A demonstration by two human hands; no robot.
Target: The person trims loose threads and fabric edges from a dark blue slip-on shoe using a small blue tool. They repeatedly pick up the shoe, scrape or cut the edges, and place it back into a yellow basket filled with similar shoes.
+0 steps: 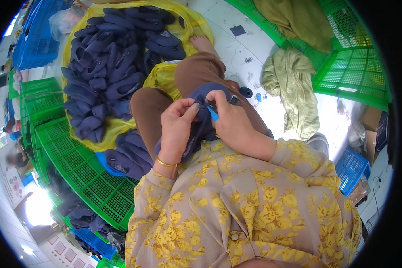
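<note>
My left hand [176, 125], a gold bangle at its wrist, pinches the edge of a navy fabric slipper [202, 95] above my lap. The slipper is partly covered by both hands. My right hand [232, 120] is closed around a small blue-handled tool [213, 114], seemingly thread snips, most of it hidden by the fingers. Its dark tip lies close to the slipper's edge, and my right fingertips touch the fabric. Ahead to the left, many similar navy slippers [120, 58] are heaped in a yellow sack [194, 21].
Green plastic crates [82, 167] stand along my left, and more green crates [353, 69] at the far right. An olive cloth [290, 89] hangs down near a dark thread spool [245, 92] on my right. A blue basket [352, 169] sits at the right. Scraps litter the white floor.
</note>
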